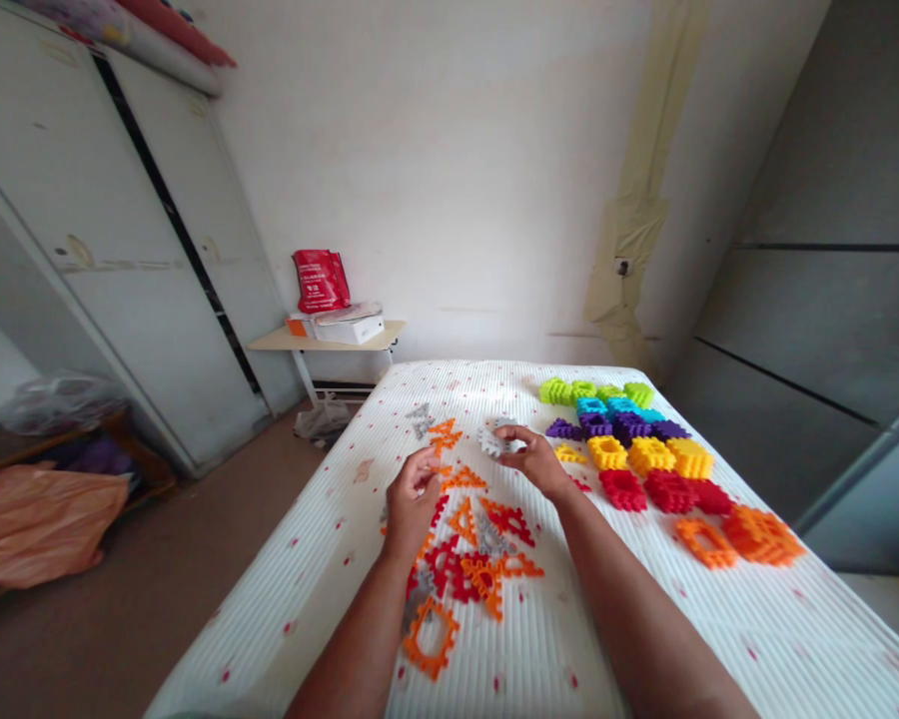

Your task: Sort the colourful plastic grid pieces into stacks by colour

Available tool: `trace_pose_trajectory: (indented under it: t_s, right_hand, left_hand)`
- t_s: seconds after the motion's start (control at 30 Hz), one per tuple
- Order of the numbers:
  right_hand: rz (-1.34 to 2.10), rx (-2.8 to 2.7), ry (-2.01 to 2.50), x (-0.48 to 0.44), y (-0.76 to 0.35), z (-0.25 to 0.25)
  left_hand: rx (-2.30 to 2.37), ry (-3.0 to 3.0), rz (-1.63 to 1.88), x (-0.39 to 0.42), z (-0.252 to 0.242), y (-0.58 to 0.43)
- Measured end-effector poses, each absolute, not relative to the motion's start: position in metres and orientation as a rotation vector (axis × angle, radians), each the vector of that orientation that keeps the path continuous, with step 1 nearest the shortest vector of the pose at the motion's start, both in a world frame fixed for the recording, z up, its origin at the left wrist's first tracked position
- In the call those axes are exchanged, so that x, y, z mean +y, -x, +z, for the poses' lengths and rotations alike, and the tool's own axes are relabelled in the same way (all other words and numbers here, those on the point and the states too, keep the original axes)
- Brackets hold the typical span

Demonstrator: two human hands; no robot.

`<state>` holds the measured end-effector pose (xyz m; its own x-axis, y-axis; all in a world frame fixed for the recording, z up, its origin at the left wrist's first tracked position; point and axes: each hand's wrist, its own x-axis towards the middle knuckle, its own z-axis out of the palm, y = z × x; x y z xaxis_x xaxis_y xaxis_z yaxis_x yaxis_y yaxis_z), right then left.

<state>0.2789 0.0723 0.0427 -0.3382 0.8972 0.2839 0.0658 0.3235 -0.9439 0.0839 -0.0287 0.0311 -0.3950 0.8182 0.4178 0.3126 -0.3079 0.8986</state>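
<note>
My right hand (535,459) holds a grey toothed plastic building piece (488,439) by its right edge, between thumb and fingers, over the bed. My left hand (411,499) is loosely curled beside the loose pieces, thumb and forefinger apart; I see nothing held in it. By its fingertips lies an orange triangular piece (464,478), and farther off are more orange pieces (445,435) and a grey triangle (420,419). Nearer to me is a mixed heap of red pieces (444,564), orange ones and grey ones, with an orange ring-shaped piece (431,639) in front.
On the right of the bed (330,599) stand rows of stacked pieces by colour: green (554,390), blue, purple (633,427), yellow (650,455), red (670,490) and orange (764,535). A small table (270,341) with a red bag (321,281) stands by the wall.
</note>
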Motion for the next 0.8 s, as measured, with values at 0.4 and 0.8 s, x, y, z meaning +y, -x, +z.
trace_pose_trajectory:
  t_s: [0.4, 0.8]
  right_hand:
    - [0.771, -1.725, 1.275, 0.101, -0.289, 0.023]
    - [0.677, -1.820, 1.285, 0.105, -0.285, 0.021]
  left_hand:
    - [1.594, -1.360, 1.788, -0.026, 0.028, -0.083]
    - [1.566, -1.354, 1.788, -0.027, 0.028, -0.083]
